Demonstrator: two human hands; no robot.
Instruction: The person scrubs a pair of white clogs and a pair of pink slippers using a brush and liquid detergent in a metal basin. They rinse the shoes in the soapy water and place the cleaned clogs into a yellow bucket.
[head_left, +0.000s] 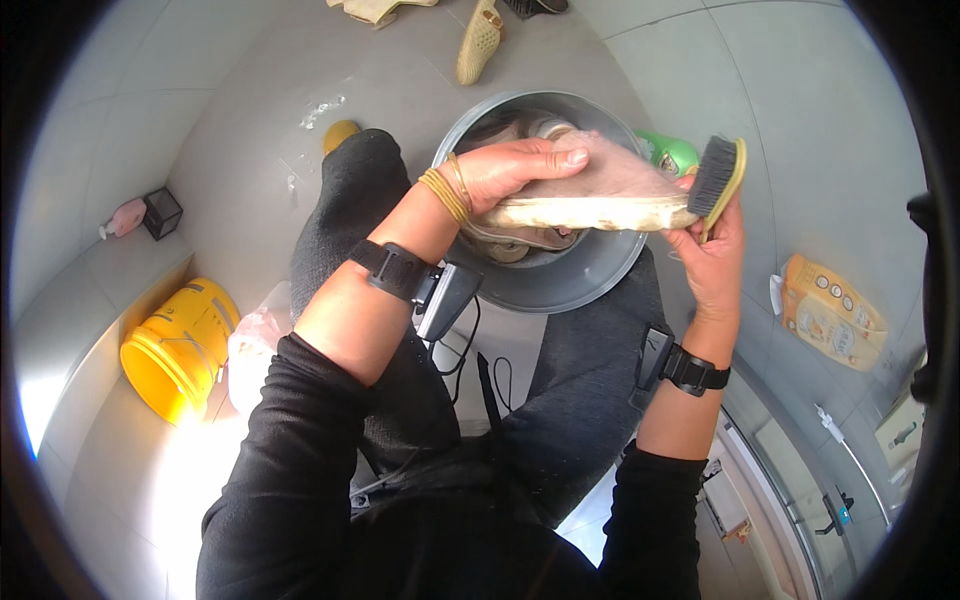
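Observation:
A pale pink shoe (611, 169) with an off-white, dirt-marked sole is held sideways above a grey basin (555, 296). My left hand (510, 172) grips one end of it, thumb across the pink upper. At the other end, my right hand (712, 251) holds a scrubbing brush (720, 180) with dark bristles and a yellow-green back. The bristles are at the shoe's tip, and some right fingers are hidden behind shoe and brush. More footwear (510, 247) lies inside the basin, partly covered by the held shoe.
A green bottle (664, 154) stands behind the basin's right side. At left are a yellow bucket (180, 337) lying tilted, a plastic bag (255, 349) and a pink pump bottle (126, 219). A woven slipper (480, 45) lies ahead; a tissue pack (832, 311) is at the right wall.

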